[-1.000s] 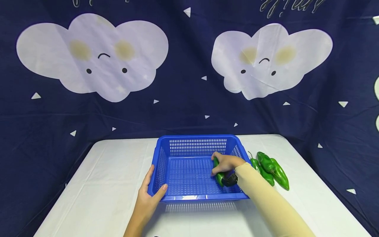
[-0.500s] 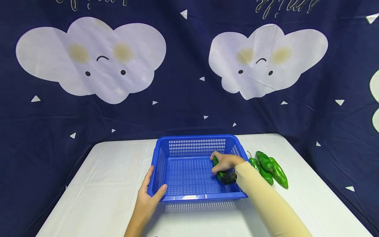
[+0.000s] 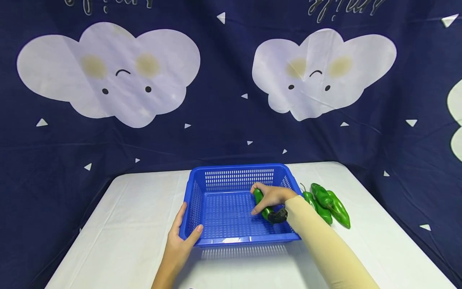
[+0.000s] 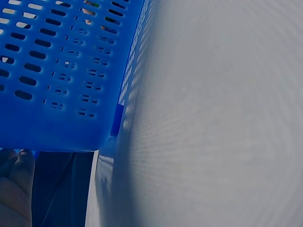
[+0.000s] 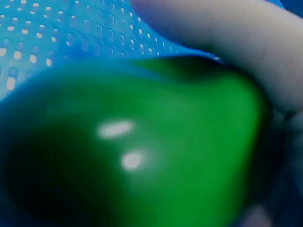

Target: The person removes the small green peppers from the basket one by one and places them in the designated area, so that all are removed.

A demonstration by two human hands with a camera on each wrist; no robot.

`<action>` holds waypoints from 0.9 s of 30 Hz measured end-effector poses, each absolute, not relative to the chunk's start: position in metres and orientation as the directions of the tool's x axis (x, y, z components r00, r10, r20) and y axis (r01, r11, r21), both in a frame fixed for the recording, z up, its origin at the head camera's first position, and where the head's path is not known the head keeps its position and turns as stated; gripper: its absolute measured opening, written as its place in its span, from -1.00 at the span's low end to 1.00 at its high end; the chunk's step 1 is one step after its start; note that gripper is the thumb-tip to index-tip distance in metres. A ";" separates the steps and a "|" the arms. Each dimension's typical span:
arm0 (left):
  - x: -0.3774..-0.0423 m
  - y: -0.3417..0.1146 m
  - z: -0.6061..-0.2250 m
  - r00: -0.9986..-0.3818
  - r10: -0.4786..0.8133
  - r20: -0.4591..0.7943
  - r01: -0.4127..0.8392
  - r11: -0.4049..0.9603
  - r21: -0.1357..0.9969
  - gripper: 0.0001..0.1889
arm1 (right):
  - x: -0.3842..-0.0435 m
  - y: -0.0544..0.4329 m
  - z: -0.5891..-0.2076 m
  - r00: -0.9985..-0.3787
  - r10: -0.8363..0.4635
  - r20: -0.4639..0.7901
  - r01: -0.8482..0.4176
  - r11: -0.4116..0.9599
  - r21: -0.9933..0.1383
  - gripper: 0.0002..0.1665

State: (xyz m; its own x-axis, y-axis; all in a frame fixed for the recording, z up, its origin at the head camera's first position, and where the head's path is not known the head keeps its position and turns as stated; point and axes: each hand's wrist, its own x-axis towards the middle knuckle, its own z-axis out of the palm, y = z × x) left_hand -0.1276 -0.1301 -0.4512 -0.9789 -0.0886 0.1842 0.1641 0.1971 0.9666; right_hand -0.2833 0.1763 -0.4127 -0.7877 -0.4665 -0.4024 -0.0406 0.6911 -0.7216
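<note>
A blue plastic basket with slotted walls stands on the white-covered table. At its near left corner my left hand holds the rim, thumb on the front edge and fingers along the outer side. In the left wrist view, part of that hand shows below the basket wall. Inside the basket, toward the right, my right hand grips a long green pepper, with thumb and fingers on either side. The pepper fills most of the right wrist view, blurred, with a finger along it.
Several more green peppers lie in a pile on the table, just outside the basket's right wall. Behind the table hangs a dark blue cloth printed with clouds. A black wrist camera sits beneath my right wrist.
My right hand and the pepper's far end have shifted slightly left inside the basket, and more of the pepper shows between thumb and fingers. The left hand stays at the corner.
</note>
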 end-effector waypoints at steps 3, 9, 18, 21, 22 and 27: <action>-0.128 -0.130 -0.451 -0.979 -0.088 0.184 0.166 0.179 0.970 -0.14 | -0.285 0.175 -0.413 -0.783 -0.485 -0.389 -0.044 0.668 -0.743 -0.13; -0.128 -0.129 -0.451 -0.980 -0.090 0.176 0.158 0.182 0.970 -0.14 | -0.287 0.172 -0.414 -0.770 -0.515 -0.377 -0.044 0.632 -0.774 -0.08; -0.128 -0.129 -0.451 -0.980 -0.091 0.176 0.157 0.186 0.970 -0.14 | -0.286 0.172 -0.414 -0.768 -0.532 -0.357 -0.028 0.585 -0.810 -0.06; -0.127 -0.129 -0.450 -0.980 -0.091 0.179 0.159 0.191 0.969 -0.14 | -0.286 0.172 -0.414 -0.769 -0.530 -0.356 -0.029 0.586 -0.810 -0.07; -0.127 -0.129 -0.450 -0.979 -0.093 0.179 0.159 0.191 0.969 -0.14 | -0.286 0.172 -0.414 -0.769 -0.530 -0.357 -0.029 0.587 -0.809 -0.07; -0.127 -0.129 -0.450 -0.980 -0.091 0.179 0.160 0.183 0.970 -0.14 | -0.286 0.172 -0.414 -0.770 -0.528 -0.359 -0.032 0.594 -0.804 -0.05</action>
State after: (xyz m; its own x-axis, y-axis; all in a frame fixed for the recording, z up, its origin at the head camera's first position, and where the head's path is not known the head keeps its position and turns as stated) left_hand -0.1275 -0.1286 -0.4500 -0.9797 -0.0908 0.1786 0.1598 0.1835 0.9699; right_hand -0.2857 0.1717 -0.4139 -0.7696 -0.5278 -0.3594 -0.0318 0.5938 -0.8040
